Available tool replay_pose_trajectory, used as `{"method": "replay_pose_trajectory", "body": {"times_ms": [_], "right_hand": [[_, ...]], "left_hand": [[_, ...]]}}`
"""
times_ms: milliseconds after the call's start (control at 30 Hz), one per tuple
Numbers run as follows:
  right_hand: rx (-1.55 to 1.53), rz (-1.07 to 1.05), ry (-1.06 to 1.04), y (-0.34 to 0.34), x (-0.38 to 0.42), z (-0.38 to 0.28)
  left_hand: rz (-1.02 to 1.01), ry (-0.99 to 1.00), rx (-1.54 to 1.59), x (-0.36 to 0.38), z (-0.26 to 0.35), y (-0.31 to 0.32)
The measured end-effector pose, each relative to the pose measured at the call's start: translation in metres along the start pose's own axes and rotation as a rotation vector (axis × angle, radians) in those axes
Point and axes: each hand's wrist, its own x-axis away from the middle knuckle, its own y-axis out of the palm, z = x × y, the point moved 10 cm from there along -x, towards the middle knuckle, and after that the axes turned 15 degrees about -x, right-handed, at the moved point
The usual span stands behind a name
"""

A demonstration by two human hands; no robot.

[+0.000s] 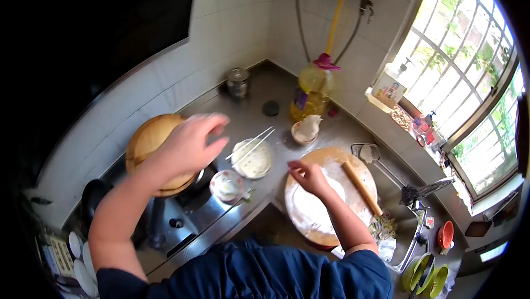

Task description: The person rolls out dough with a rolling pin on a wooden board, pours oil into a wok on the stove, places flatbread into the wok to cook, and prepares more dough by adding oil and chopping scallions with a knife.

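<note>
My left hand (193, 142) is raised above the counter between a round wooden lid (146, 142) and a white plate (257, 162), thumb and fingers apart, holding nothing. Two white chopsticks (251, 144) lie across that plate. Just below it sits a patterned bowl (226, 185) with something white inside. My right hand (308, 177) is over the left part of a floured round board (361, 169), its fingers bent together; what they hold, if anything, is too small to make out. White flour or dough (314, 205) covers the board, and a wooden rolling pin (361, 188) rests on its right side.
Behind the board stand a small bowl with a white bag (309, 128) and a large oil bottle (313, 92). A metal canister (238, 82) is near the wall. The sink (408, 233) with its faucet (436, 187) lies right, green baskets (422, 274) beyond.
</note>
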Motion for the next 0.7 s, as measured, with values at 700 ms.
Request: {"method": "replay_pose_trajectory", "body": {"times_ms": [700], "right_hand": [[-0.112,0.821,0.015,-0.204,-0.183,0.161]], "left_hand": [[-0.05,0.038,0.081,-0.42,0.122,0.225]]}}
